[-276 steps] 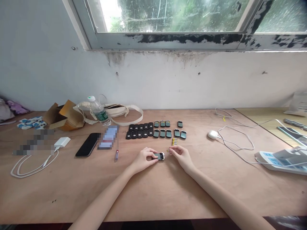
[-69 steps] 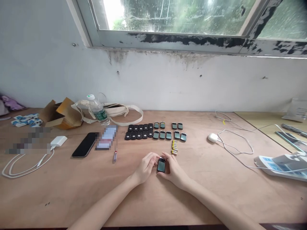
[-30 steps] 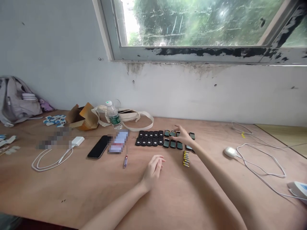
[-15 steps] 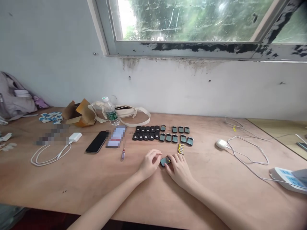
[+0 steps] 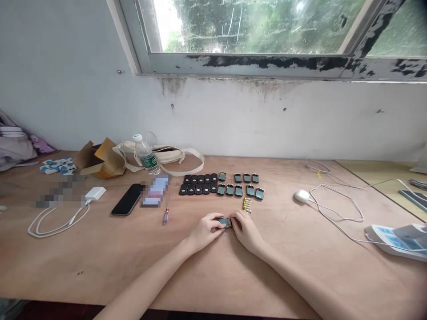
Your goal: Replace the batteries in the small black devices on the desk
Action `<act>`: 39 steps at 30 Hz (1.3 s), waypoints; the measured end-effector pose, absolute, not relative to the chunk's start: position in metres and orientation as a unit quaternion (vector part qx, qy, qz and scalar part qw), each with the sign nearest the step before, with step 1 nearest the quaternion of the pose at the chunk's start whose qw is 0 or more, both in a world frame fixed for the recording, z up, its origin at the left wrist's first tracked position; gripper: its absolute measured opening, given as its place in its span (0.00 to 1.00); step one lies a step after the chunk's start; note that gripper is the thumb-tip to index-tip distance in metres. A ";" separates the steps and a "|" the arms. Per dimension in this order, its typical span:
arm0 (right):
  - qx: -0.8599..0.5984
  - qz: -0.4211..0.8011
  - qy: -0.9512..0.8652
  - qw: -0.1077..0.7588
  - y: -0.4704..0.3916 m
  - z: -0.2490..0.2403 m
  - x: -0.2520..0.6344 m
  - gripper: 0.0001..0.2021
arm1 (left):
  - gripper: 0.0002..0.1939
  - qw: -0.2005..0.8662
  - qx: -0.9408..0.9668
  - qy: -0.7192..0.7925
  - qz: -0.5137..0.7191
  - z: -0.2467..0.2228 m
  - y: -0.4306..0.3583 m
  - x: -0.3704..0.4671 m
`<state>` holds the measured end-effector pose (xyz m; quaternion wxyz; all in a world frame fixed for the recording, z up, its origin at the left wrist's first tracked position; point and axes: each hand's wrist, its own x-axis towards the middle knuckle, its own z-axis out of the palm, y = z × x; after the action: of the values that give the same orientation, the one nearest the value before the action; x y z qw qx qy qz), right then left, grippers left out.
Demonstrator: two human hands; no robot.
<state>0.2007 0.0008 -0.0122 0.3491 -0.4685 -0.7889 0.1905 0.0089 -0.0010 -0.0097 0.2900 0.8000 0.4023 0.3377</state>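
Near the front middle of the table, a small black-edged electronic device with a grey-green panel (image 5: 224,222) lies between my hands. My left hand (image 5: 204,232) pinches its left end between thumb and fingers. At its right end, where a bit of yellow shows, the bent fingers of my right hand (image 5: 246,230) close on it; their tips hide part of that end. Just beyond my right hand is a short column of small yellow-and-silver batteries (image 5: 247,204). Behind them stand rows of similar open devices (image 5: 230,190), and to their left, rows of black covers (image 5: 198,189).
A small screwdriver (image 5: 166,217), a black phone (image 5: 127,200) and a white charger with cable (image 5: 95,194) lie to the left. Further back are a water bottle (image 5: 147,155), a cream strap bag (image 5: 170,155) and an open cardboard box (image 5: 100,160). Rightward sits a power strip (image 5: 390,240).
My left hand has closed on the left end of the device, which now lies more level. My right fingers have drawn in at its right end. The whole view has shifted slightly.
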 end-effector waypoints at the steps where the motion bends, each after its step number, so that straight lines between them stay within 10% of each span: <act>1: -0.469 0.190 -0.789 0.349 0.002 -0.012 0.200 0.09 | 0.07 0.291 0.801 0.402 0.334 -0.009 -0.001 0.009; 39: -0.464 0.240 -0.759 0.389 0.007 -0.019 0.195 0.09 | 0.07 0.281 0.802 0.404 0.338 -0.007 0.008 0.004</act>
<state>0.1945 0.0065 -0.0186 0.3887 -0.4640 -0.7590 0.2401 0.0041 0.0083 -0.0067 0.2810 0.8023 0.4037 0.3382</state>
